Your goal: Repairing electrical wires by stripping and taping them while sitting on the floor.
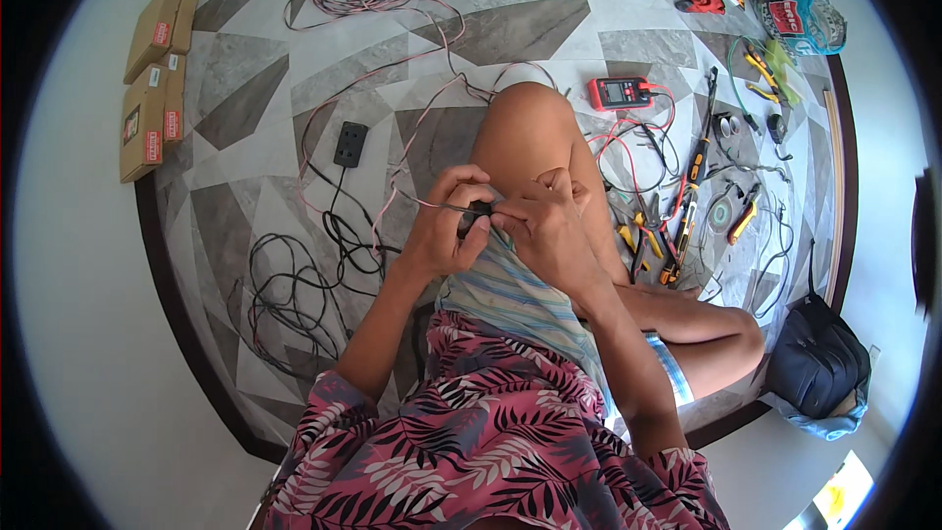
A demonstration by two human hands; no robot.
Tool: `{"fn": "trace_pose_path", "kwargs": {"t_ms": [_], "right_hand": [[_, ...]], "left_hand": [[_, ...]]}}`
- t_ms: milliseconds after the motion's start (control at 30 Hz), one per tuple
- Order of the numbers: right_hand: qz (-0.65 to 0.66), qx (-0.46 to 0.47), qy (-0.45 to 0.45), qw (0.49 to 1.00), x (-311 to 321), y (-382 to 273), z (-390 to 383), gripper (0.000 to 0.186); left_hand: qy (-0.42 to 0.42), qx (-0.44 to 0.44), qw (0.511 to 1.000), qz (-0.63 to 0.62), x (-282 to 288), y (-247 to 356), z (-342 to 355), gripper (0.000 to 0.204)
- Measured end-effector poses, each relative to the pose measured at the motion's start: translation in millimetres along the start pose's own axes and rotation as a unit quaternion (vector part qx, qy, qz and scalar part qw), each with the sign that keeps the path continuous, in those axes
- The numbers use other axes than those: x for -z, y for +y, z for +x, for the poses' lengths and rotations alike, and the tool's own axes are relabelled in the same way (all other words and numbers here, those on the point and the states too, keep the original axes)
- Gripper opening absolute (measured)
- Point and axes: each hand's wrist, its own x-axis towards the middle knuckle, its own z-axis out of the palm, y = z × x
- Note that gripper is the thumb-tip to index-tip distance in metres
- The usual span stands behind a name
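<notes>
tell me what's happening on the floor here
A person sits on a patterned floor with one knee raised. Both hands meet in front of that knee: the left hand and right hand pinch a small black part joined to a thin wire. Pliers, a red meter and loose cables lie around.

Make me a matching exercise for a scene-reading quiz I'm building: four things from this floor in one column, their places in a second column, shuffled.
Things:
1. multimeter
2. cardboard boxes
3. black bag
4. small black part

Places:
A. far left edge of the patterned floor
B. between the left hand and right hand, by the raised knee
C. on the floor just right of the knee
D. lower right, beside the person's leg

Pairs: 1-C, 2-A, 3-D, 4-B
</notes>
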Motion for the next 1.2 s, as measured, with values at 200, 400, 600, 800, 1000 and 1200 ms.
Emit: {"fn": "trace_pose_path", "kwargs": {"t_ms": [200,400,600,800,1000,1200], "right_hand": [[-0.017,0.005,0.089,0.996,-20.1,-2.7,1.9,0.002],[-0.082,-0.001,0.122,0.989,-33.4,-7.7,-3.1,0.011],[-0.044,0.034,0.074,0.996,-35.8,6.4,-9.3,0.014],[-0.053,0.016,0.079,0.995,-33.6,12.3,-12.0,0.012],[-0.021,0.047,0.118,0.992,-44.1,15.2,-14.1,0.012],[0.009,0.05,0.105,0.993,-31.6,9.7,-15.9,0.013]], "left_hand": [[0.117,0.064,0.987,0.094,-21.6,14.0,-1.0,0.02],[0.069,0.248,0.965,-0.058,-19.5,5.4,-19.1,0.015],[0.011,0.469,0.73,-0.496,9.8,14.2,-33.4,0.043],[0.054,0.419,0.641,-0.64,13.4,37.3,-35.0,0.054],[0.14,0.383,0.811,-0.419,-24.8,5.3,-56.7,0.056],[0.228,0.206,0.853,-0.422,-39.5,20.7,-8.3,0.047]]}}
